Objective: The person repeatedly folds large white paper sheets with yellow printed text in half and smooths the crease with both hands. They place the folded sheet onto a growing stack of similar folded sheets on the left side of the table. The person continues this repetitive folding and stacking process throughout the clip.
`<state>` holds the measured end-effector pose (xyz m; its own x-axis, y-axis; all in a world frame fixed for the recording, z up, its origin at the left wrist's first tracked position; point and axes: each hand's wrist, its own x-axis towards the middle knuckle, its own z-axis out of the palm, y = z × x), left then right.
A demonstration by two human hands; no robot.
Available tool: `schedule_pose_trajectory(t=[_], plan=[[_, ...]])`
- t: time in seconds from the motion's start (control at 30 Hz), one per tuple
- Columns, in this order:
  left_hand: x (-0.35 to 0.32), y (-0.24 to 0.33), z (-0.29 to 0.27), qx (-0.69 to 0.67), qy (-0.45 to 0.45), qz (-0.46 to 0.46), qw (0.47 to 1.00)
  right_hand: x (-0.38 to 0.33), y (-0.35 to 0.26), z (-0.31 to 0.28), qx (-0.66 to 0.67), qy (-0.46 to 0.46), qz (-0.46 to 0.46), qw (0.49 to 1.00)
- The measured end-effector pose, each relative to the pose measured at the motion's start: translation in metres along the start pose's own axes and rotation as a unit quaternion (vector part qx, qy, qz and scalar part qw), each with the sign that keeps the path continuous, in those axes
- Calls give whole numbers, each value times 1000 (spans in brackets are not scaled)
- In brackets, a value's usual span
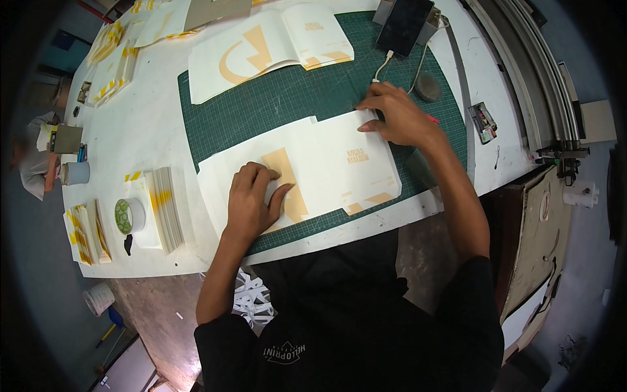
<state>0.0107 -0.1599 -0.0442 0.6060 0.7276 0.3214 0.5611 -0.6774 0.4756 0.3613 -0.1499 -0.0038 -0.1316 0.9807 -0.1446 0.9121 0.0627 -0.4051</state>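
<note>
A flat white printed sheet (326,163) with tan shapes lies on the green cutting mat (274,104). My left hand (251,199) presses down on the sheet's near left part, fingers bent over a tan shape. At the sheet's far right corner my right hand (395,114) rests with fingers closed on a thin red-tipped tool (432,119), mostly hidden under the palm. A second folded printed sheet (274,49) lies further back on the mat.
A stack of printed sheets (163,209) and a tape roll (129,215) sit at the left. A phone (405,25) on a cable, a dark round disc (428,87) and a small box (483,123) lie at the right. Paper scraps (251,300) are on the floor.
</note>
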Motion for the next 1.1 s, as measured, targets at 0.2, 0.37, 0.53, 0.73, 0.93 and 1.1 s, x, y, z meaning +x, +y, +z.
schedule_pose_trajectory(t=[0.2, 0.37, 0.53, 0.73, 0.93, 1.1], plan=[[-2, 2, 2, -4, 7, -9, 1000, -2, -1, 4, -17, 30, -8, 999], [-1, 2, 2, -8, 12, -11, 1000, -3, 1, 6, -21, 46, -16, 999], [-2, 2, 3, -9, 13, -15, 1000, -4, 1, 6, -17, 55, -29, 998], [-2, 1, 3, -12, 14, -20, 1000, -5, 1, -1, 99, 63, -11, 993], [-2, 2, 3, -15, 7, -29, 999, -31, 4, -5, 209, -38, 145, 966], [-5, 1, 2, -14, 14, -21, 1000, -77, -7, 11, 226, 54, 110, 966]])
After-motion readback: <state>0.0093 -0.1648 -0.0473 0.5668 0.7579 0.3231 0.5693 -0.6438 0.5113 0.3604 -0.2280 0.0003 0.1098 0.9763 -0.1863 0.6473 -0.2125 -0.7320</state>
